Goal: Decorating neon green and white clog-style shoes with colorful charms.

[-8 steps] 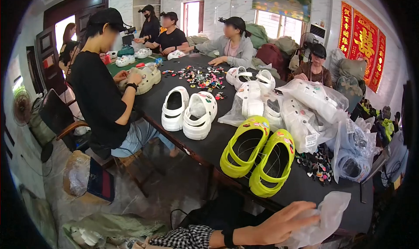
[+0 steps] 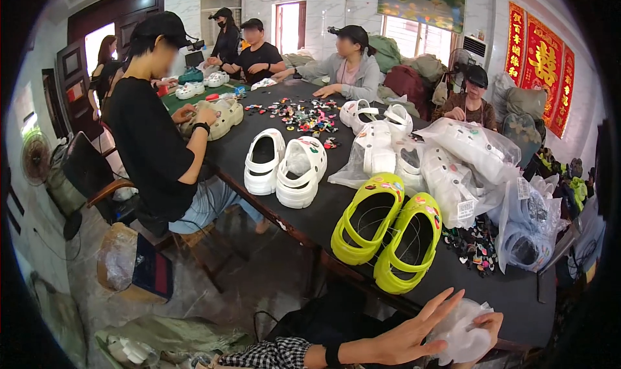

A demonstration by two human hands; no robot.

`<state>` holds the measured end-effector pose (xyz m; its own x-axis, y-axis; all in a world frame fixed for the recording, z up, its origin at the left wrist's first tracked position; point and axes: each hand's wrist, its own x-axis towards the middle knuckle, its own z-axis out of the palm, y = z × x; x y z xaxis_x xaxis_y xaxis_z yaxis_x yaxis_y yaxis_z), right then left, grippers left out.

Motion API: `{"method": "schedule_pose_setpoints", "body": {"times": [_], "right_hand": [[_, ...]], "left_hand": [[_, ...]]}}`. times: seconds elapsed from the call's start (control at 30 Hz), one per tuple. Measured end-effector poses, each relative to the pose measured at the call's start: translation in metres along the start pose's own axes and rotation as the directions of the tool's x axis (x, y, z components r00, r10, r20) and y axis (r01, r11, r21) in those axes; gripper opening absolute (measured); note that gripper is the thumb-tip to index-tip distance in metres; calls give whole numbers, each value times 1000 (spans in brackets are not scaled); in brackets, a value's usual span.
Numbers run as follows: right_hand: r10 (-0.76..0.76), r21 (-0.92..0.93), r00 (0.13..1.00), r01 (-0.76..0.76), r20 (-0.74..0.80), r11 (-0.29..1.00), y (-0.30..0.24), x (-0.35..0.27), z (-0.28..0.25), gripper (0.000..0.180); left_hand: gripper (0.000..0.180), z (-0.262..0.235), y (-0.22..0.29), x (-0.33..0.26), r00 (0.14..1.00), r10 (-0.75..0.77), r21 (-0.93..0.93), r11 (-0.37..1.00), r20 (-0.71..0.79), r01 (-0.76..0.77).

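My left hand (image 2: 410, 331), with a black band at its wrist and a checked sleeve behind, reaches in at the lower right. Its fingers are stretched out and spread, beside a crumpled translucent plastic bag (image 2: 460, 330). My right hand (image 2: 490, 326) grips that bag at its right side; most of the right forearm is out of view. Just beyond them on the dark table stands a pair of lime-green clogs, the left clog (image 2: 354, 245) and the right clog (image 2: 396, 275), with colourful charms on top and thin clear loops inside.
White clogs (image 2: 297, 181) stand further left on the table (image 2: 336, 217). Bagged white clogs (image 2: 453, 194) and bagged light-blue clogs (image 2: 527, 239) lie to the right. Loose charms (image 2: 475, 249) are scattered nearby. Co-workers sit around the table, one holding a beige clog (image 2: 226, 118).
My right hand has come into view, holding the plastic bag. The bag is now bunched lower and further left, and my left hand's fingers have spread and lifted.
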<state>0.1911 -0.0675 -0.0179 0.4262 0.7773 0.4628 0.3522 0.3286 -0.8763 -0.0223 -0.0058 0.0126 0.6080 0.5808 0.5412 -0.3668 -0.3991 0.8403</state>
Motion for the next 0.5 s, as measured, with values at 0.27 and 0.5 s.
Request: {"method": "schedule_pose_setpoints", "body": {"times": [0.27, 0.5], "right_hand": [[-388, -316, 892, 446, 232, 837, -20, -3, 24, 44], [368, 905, 885, -375, 285, 200, -5, 26, 61, 76]], "left_hand": [[86, -8, -10, 6, 988, 151, 68, 986, -13, -150], [79, -33, -9, 34, 860, 457, 523, 802, -225, -289]]}}
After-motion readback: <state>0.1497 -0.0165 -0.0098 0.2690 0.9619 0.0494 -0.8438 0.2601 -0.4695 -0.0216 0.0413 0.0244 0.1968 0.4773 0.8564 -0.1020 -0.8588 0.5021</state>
